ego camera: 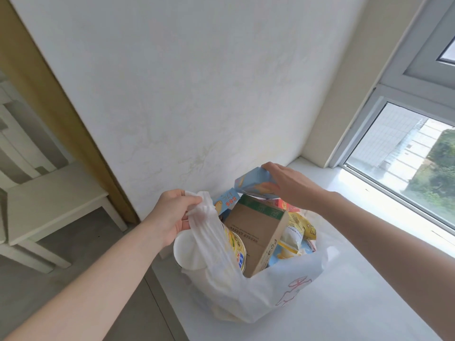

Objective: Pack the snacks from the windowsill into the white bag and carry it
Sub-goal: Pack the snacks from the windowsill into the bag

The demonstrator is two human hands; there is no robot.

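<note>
cardboard box (pixel 256 232) crowds the white bag (pixel 270 291); wall (pixel 184 94) close behind, windowsill (pixel 369 279) free rightward.

Your single wide-angle head camera looks forward and down, close over the windowsill (pixel 344 303), with the wall (pixel 197 82) far ahead and the window (pixel 406 156) at right.

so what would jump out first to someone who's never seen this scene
The white bag stands crammed with snacks on the windowsill, with a brown cardboard box sticking up in its middle. The left hand grips a bag handle at the left, and the right hand holds a light blue box just above the bag's far side. A bright window fills the right edge.
</note>
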